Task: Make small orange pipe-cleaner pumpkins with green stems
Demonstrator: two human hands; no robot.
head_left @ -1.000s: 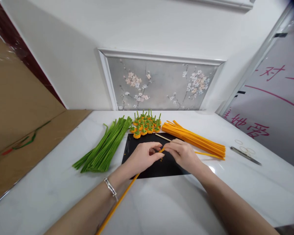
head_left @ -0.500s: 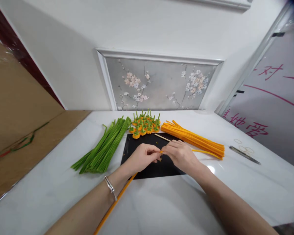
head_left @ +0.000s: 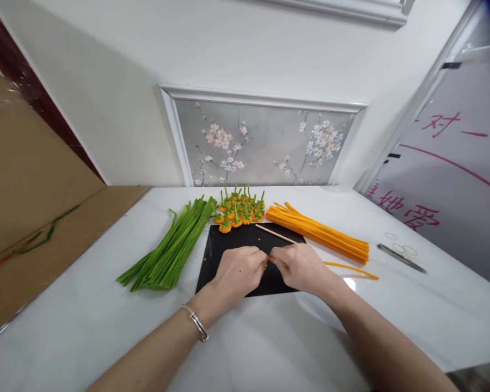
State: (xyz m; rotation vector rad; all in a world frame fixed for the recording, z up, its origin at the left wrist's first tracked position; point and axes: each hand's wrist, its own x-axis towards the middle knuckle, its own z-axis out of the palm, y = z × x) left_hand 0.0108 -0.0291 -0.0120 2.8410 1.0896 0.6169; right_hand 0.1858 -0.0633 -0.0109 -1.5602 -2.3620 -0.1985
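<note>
Desk: one, white and glossy, carrying everything below [head_left: 106, 326].
Black mat: one, flat under the two hands [head_left: 224, 242].
Green stems: one bundle of many, too overlapped to count, left of the mat [head_left: 173, 247].
Orange stems: one bundle of many, also uncountable, at the mat's right far corner [head_left: 318, 228].
Hands: two; the left hand [head_left: 240, 270] and right hand [head_left: 304, 267] both pinch narrowly at one orange piece [head_left: 271, 258] between their fingertips, above the mat.
Orange-and-green pieces: over a dozen, crowded beyond the mat's far edge, green stalks up [head_left: 225, 227].
Loose orange stem: one, reaching rightward from beside the right hand; whether it joins the pinched piece, cannot tell [head_left: 353, 267].
Pointed tool: one, far right [head_left: 402, 258].
Pale stick: one, slanting across the mat towards the right hand [head_left: 277, 234].
Bracelet: one, left wrist [head_left: 196, 322].
Thin rings: at least three, beside the tool [head_left: 391, 236].
</note>
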